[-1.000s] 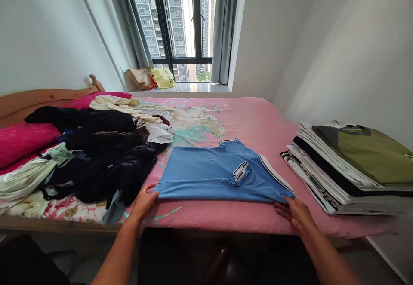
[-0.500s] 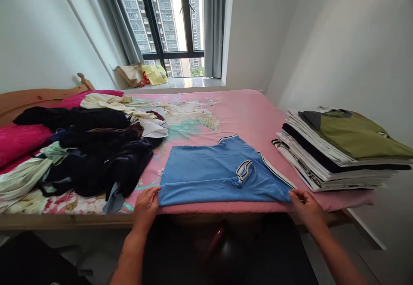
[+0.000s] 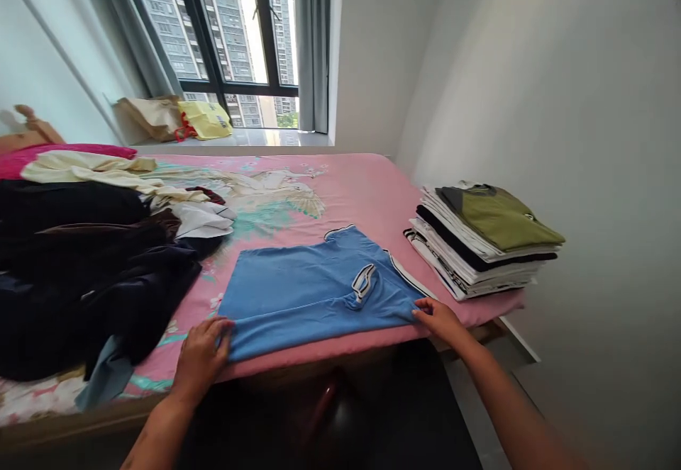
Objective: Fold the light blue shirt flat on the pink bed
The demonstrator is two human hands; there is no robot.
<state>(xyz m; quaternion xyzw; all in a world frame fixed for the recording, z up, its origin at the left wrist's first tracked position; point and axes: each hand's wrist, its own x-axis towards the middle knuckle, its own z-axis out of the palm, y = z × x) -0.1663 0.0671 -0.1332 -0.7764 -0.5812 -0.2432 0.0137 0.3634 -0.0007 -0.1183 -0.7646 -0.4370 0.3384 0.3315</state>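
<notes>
A folded blue shirt (image 3: 303, 286) with black-and-white trim lies flat near the front edge of the pink bed cover (image 3: 351, 200). My left hand (image 3: 201, 353) is closed on the shirt's near left corner. At the near right corner, my right hand (image 3: 439, 317) pinches the fabric edge. Both forearms reach in from below.
A heap of dark and pale unfolded clothes (image 3: 90, 257) covers the left of the bed. A stack of folded garments (image 3: 479, 239) topped by an olive shirt sits at the bed's right edge beside the white wall. Paper bags (image 3: 175, 117) rest on the window sill.
The view has swung to the right, so the stack and shirt now sit further left in the picture. Both hands stay on the blue shirt's near corners.
</notes>
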